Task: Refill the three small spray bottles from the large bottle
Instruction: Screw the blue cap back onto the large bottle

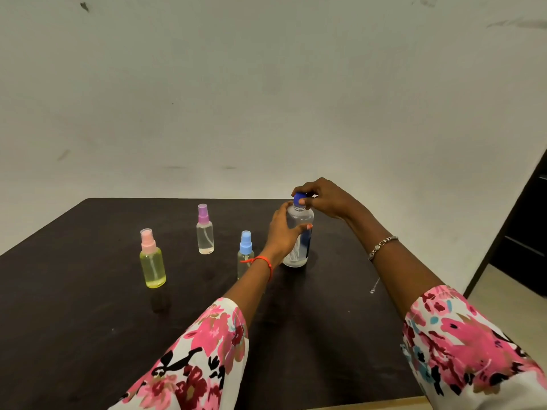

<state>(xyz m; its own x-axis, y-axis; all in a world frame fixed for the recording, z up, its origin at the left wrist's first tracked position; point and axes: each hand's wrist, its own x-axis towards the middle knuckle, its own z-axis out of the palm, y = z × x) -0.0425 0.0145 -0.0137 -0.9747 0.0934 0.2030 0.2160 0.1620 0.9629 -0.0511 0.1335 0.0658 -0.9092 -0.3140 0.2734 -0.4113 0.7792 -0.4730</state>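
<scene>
now right fingers (305,199) pinch blue cap (299,199), left hand (284,232) grips large bottle (302,247).

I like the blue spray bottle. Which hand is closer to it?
Left. The left hand, gripping the large bottle, is just beside the blue-capped spray bottle; the right hand is farther, on the cap.

A dark counter (88,335) with a matte, slightly scuffed top fills the lower half of the frame. Behind it a pale wall (266,84) spans the upper half, marked with dark smudges at the upper left and upper right. At the right edge stands a dark door frame (527,232), with light floor (509,294) below it.
</scene>
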